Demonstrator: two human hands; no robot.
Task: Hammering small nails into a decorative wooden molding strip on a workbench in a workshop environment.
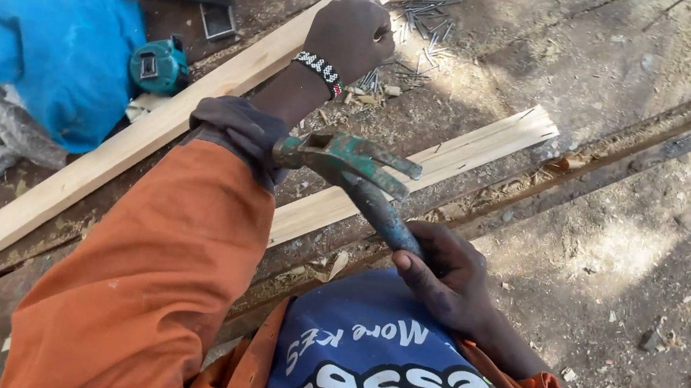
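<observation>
Hammer (356, 178), its claw head worn green and rusty, sits in your right hand (450, 279), grip closed round the handle; your left hand (350, 35) is closed on nails (426, 18) on the bench (558, 62).

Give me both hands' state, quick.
Left hand: closed over the nails; what it holds is hidden.
Right hand: closed on the hammer.

Nails (422, 17) right of left hand (350, 36), apparently touching.
</observation>
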